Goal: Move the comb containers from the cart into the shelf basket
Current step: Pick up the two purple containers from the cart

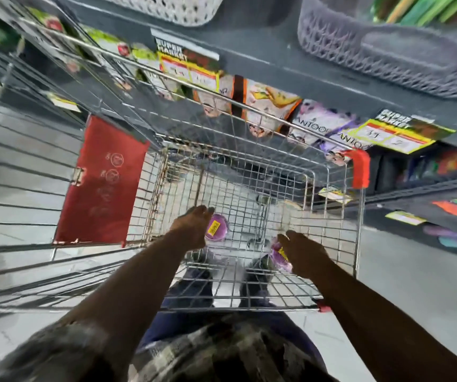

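Both my arms reach down into the wire cart. A round purple comb container with a yellow label sits against the palm of my left hand, whose fingers curl over it. A second purple comb container, also yellow-labelled, is pressed against my right hand, thumb above it. Both containers are low in the cart, near its mesh floor. The frame is motion-blurred. A grey lattice shelf basket stands on the shelf above at the upper right.
A white perforated basket stands on the same grey shelf to the left. Snack packets and yellow price tags line the shelf behind the cart's far rim. The cart's red child-seat flap is on the left.
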A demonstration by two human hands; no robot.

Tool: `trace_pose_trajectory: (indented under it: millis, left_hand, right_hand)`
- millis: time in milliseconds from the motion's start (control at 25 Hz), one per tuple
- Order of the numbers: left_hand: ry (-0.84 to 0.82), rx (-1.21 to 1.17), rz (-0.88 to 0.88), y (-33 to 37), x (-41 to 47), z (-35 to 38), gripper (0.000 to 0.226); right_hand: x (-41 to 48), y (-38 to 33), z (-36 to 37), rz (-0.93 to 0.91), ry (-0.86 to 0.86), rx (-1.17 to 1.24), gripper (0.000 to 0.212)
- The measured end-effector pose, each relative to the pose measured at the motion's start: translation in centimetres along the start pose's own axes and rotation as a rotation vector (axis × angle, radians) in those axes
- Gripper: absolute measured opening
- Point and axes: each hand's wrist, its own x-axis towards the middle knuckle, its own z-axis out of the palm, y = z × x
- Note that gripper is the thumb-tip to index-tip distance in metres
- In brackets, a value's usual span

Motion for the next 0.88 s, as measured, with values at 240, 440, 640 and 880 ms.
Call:
trace_pose_trajectory:
  millis: [240, 440, 640, 880]
  left_hand:
    - [-0.107, -0.032, -0.037, 0.5, 3.4, 1.4, 0.109]
    - [-0.042, -0.074, -0.092, 1.5, 4.1, 2.9, 0.081]
    - [0.041, -0.145, -0.099, 1.7, 3.5, 3.2, 0.084]
    - [0.142, -0.372, -0.058, 3.0, 1.9, -1.4, 0.095]
  right_hand:
    - [1.4, 0.6, 0.5, 0.018, -0.11, -0.236, 0.045]
    - [3.2, 0.4, 2.4, -0.138, -0.133, -0.359, 0.054]
    - [3.1, 0.3, 1.1, -0.096, -0.075, -0.233, 0.036]
    - [0.6, -0.5, -2.1, -0.019, 0.198, 0.217, 0.074]
